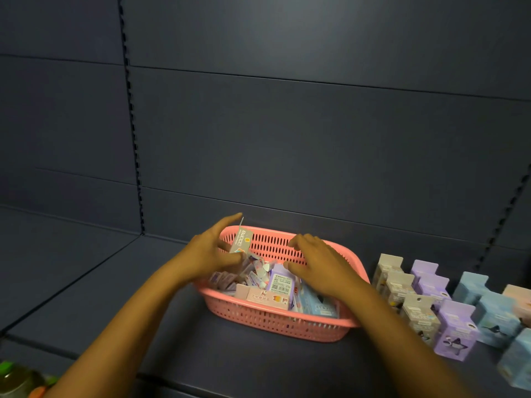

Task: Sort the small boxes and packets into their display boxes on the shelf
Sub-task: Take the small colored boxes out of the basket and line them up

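Over pink basket [275, 320], left hand [211, 254] pinching packet [242, 241], right hand [319, 264] hovering

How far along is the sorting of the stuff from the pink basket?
Done: grey, purple and blue cardboard boxes stand in rows right of the pink plastic basket. In hand: the left hand holds a small grey packet; the right hand hovers open. Left: the basket's many remaining small packets.

We lose the lower packets in the pink basket [275, 320] under our right hand [319, 265] and the top layer. Print on the packet [242, 239] our left hand [209, 254] pinches is too small to read. The right edge cuts the blue boxes [517, 363]; the bottom-left green object [11, 377] is cropped and blurred.
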A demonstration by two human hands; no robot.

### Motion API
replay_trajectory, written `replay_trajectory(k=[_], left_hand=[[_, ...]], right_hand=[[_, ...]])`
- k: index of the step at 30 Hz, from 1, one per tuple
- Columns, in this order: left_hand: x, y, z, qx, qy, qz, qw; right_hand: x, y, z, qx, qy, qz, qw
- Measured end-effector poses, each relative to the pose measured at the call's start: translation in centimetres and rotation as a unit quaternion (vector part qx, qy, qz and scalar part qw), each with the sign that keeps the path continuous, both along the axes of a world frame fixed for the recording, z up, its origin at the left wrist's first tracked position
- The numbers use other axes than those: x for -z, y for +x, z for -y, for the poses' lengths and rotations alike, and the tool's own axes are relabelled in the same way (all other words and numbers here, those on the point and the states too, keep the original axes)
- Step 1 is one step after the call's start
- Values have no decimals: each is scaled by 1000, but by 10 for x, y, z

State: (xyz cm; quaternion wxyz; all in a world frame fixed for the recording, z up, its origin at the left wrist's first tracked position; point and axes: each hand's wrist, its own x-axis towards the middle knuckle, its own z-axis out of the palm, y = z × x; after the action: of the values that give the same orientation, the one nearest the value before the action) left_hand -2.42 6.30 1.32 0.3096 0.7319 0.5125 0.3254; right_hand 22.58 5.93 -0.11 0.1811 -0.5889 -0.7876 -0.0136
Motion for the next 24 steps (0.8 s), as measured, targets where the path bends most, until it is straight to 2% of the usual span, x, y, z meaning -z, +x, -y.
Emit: replay_trajectory(k=[3,7,13,16,20,24], left_hand=[[-1,-3,5,37,-45,96,994],[1,-4,11,62,-109,174,977],[4,-9,9,79,-187,279,938],[6,-9,6,79,-203,307,926],[8,-8,1,81,-205,327,919],[4,-2,-1,74,-170,318,930]], right_hand=[[3,-6,-7,2,-42,26,999],[11,-12,-19,5,-81,69,994],[17,-15,-28,-1,-94,62,994],[12,-13,-29,-12,-86,29,996],[-3,-9,-24,-26,-62,-59,996],[-23,-2,-13,-43,-60,-138,988]])
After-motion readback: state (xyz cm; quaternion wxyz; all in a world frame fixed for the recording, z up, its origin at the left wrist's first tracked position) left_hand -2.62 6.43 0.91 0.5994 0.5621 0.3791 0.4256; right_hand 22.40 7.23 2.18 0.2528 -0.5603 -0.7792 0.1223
